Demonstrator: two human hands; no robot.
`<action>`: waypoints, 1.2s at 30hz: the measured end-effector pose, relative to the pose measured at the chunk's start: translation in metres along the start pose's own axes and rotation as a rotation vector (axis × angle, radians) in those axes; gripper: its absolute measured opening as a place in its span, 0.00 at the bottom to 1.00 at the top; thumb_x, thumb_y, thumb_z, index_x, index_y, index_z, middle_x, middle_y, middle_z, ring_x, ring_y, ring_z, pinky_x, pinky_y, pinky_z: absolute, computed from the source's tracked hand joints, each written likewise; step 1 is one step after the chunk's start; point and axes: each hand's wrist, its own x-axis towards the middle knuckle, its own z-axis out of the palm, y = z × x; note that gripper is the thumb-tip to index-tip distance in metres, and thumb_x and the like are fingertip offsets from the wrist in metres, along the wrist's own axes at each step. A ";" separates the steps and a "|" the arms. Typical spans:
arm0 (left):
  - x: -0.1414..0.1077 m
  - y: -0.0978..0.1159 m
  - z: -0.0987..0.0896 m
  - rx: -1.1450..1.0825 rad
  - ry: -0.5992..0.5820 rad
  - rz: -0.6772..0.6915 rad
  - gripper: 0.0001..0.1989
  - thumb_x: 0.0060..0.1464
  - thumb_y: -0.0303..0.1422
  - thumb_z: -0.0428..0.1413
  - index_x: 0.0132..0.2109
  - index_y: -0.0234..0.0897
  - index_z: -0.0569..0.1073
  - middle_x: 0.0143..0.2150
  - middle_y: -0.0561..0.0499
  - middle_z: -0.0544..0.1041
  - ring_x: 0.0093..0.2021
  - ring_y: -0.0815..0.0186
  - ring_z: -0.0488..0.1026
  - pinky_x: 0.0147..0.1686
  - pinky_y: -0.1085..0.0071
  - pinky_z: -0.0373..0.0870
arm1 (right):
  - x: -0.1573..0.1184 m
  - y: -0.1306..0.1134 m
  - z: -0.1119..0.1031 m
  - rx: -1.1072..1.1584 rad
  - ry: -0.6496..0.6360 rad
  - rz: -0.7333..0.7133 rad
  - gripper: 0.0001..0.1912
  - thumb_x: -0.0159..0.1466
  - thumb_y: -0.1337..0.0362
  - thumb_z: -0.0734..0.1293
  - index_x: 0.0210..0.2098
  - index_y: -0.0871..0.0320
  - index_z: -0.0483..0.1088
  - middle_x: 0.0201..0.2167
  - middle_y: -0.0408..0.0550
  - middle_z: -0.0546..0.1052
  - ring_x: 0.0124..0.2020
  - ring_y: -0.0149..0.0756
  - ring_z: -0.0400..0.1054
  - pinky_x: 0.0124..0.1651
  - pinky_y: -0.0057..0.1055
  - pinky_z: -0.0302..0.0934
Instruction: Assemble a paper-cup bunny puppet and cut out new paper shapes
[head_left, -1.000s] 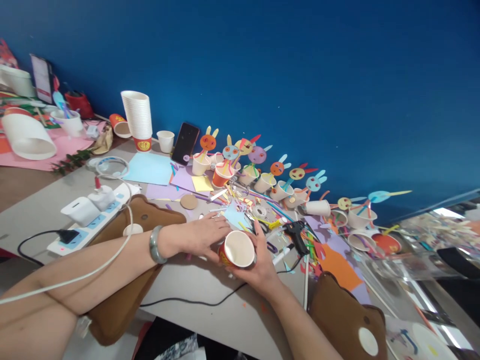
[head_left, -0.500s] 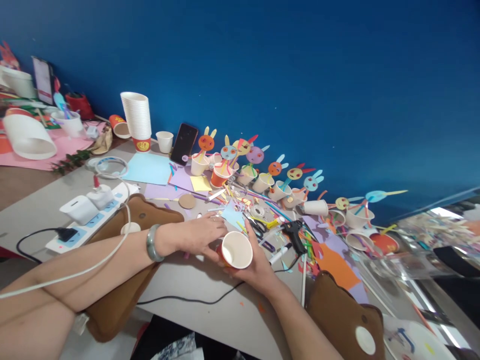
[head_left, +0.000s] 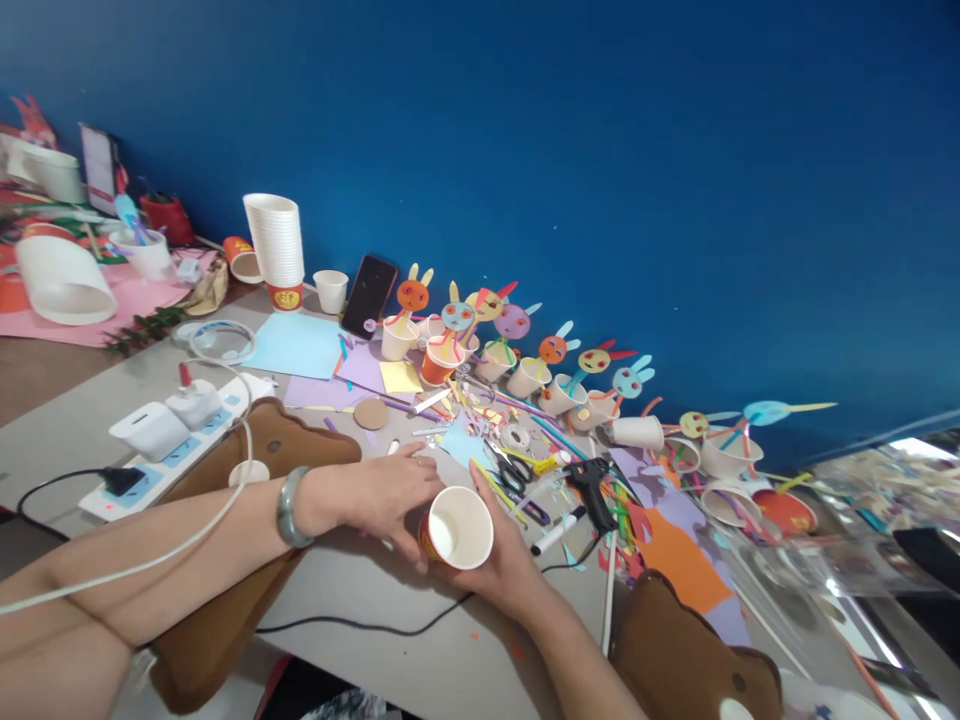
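Note:
A paper cup [head_left: 460, 530] with a white inside and a red outer side is tilted with its mouth facing me, above the grey table [head_left: 360, 585]. My right hand [head_left: 502, 560] is wrapped round its right side and bottom. On the cup's left is my left hand [head_left: 394, 500], fingers curved and spread, the fingertips close to the cup's wall; whether they press on it is hard to tell. A bracelet [head_left: 291, 508] circles my left wrist. Behind the cup lie scissors [head_left: 511, 468], a black glue gun [head_left: 594, 492], a marker [head_left: 556, 532] and paper scraps.
Paper rabbits in cups [head_left: 555, 375] line the blue wall. A tall cup stack [head_left: 276, 240], a small cup [head_left: 331, 290] and a phone [head_left: 369, 295] stand at the back. On the left is a power strip [head_left: 172, 455] with cables. Brown cushions [head_left: 682, 650] lie on both sides.
The cup and both hands have shifted slightly left and down in the view, along with a small shift of the camera. My right hand still holds the cup.

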 end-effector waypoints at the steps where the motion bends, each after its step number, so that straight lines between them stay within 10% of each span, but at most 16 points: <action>1: 0.000 -0.002 0.003 0.003 0.000 0.008 0.32 0.44 0.57 0.73 0.45 0.37 0.79 0.41 0.47 0.78 0.43 0.54 0.75 0.65 0.51 0.62 | 0.000 0.001 0.000 -0.006 -0.004 -0.004 0.71 0.51 0.55 0.84 0.82 0.54 0.43 0.78 0.64 0.60 0.77 0.66 0.57 0.76 0.62 0.56; 19: -0.004 -0.008 -0.003 -0.398 0.010 0.027 0.40 0.42 0.53 0.75 0.57 0.38 0.76 0.55 0.43 0.81 0.54 0.48 0.78 0.55 0.58 0.71 | 0.010 -0.008 0.004 -0.086 -0.035 -0.179 0.63 0.57 0.46 0.81 0.81 0.54 0.48 0.77 0.63 0.62 0.76 0.64 0.60 0.75 0.61 0.58; 27: -0.008 0.001 -0.018 -0.349 -0.038 -0.018 0.29 0.45 0.47 0.73 0.50 0.38 0.75 0.48 0.46 0.82 0.47 0.55 0.79 0.44 0.64 0.73 | 0.012 -0.023 -0.008 -0.224 -0.119 -0.274 0.25 0.64 0.60 0.73 0.59 0.57 0.73 0.55 0.59 0.80 0.54 0.53 0.75 0.58 0.49 0.71; 36: -0.009 0.006 -0.014 -0.329 -0.076 -0.020 0.28 0.48 0.48 0.71 0.50 0.39 0.73 0.47 0.48 0.81 0.45 0.57 0.78 0.42 0.65 0.71 | 0.014 -0.017 -0.001 -0.238 -0.053 -0.303 0.16 0.67 0.59 0.71 0.52 0.57 0.74 0.50 0.59 0.81 0.50 0.51 0.75 0.55 0.47 0.71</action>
